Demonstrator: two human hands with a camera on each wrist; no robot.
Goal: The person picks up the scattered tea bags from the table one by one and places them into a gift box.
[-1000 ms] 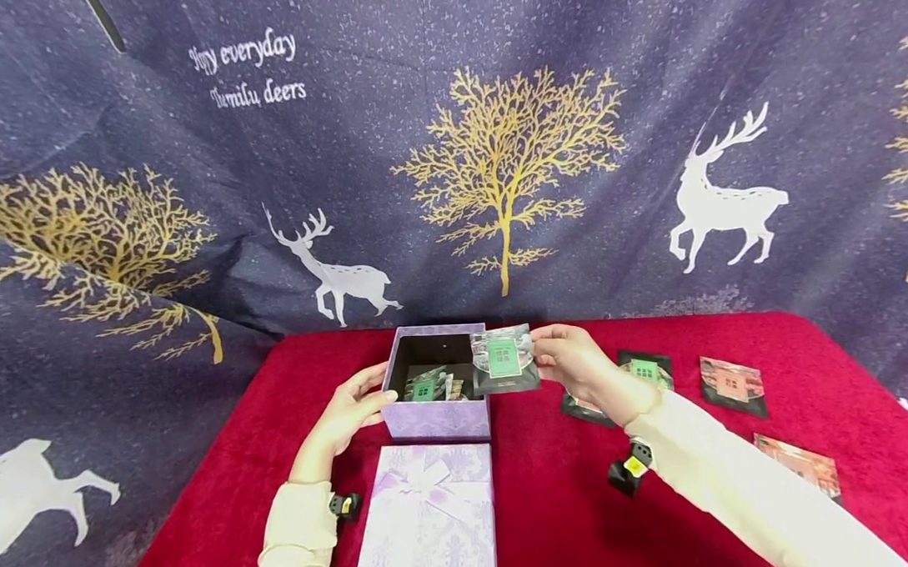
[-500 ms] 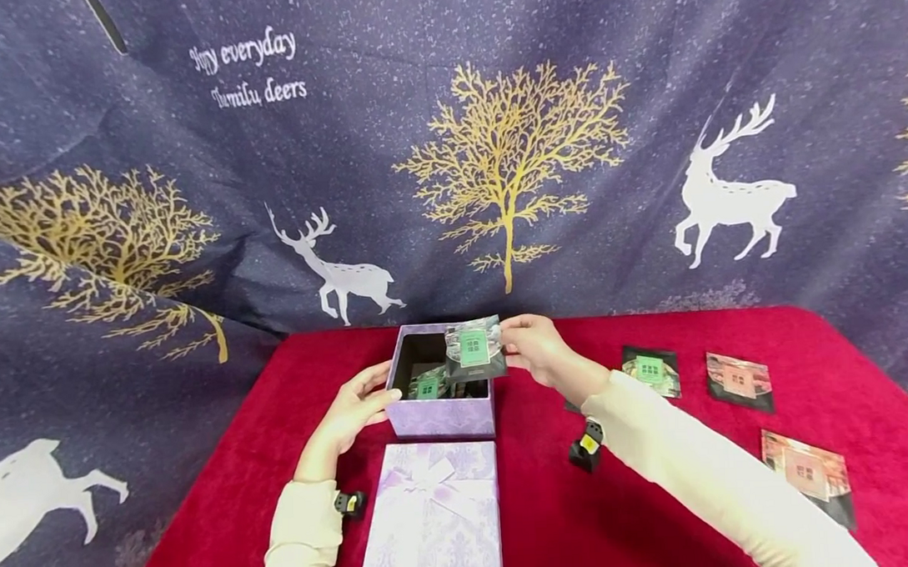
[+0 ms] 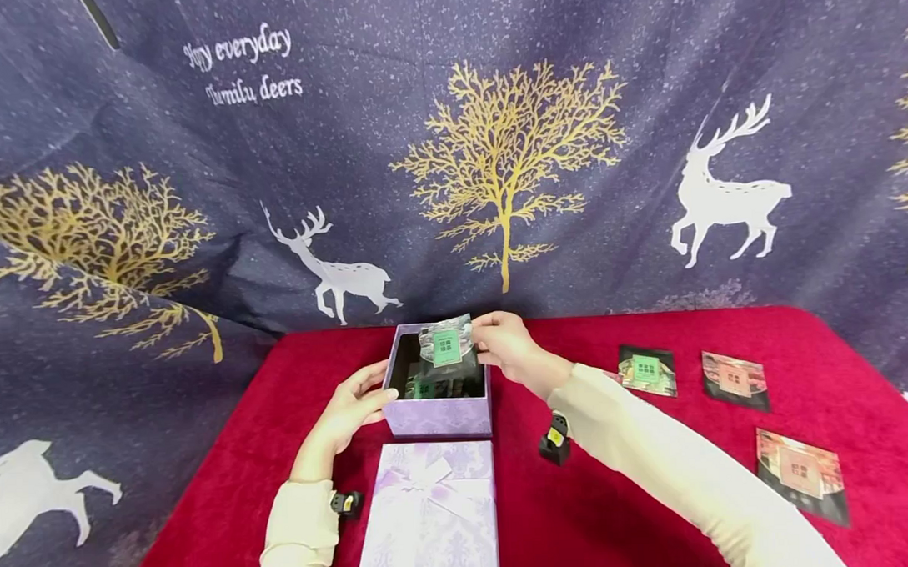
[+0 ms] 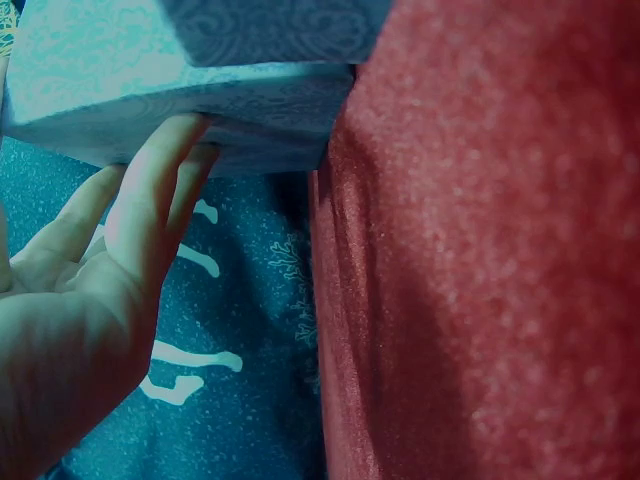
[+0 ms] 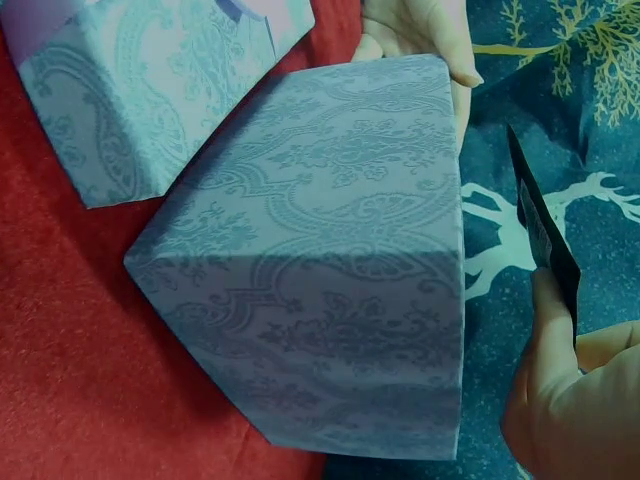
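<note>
A lilac patterned gift box (image 3: 438,417) stands uncovered at the back of the table, its dark inside holding several packets, one with a green label (image 3: 423,389). At its left wall, my left hand (image 3: 353,406) grips the box, thumb at the rim and fingers against the outside, which the left wrist view also shows. My right hand (image 3: 512,346) pinches the right edge of a green-labelled tea packet (image 3: 447,344), tilted over the box opening. In the right wrist view this packet (image 5: 545,235) appears edge-on above the rim, between thumb and fingers.
The box lid (image 3: 432,509) with a ribbon bow lies in front of the box. On the red tablecloth (image 3: 582,513) to the right are a green-labelled packet (image 3: 647,369) and two pink-labelled packets (image 3: 735,380). A dark deer-print curtain (image 3: 573,254) hangs behind.
My right hand has moved left with the tea packet, from beside the box's right edge to above its opening. The left hand has stayed on the box.
</note>
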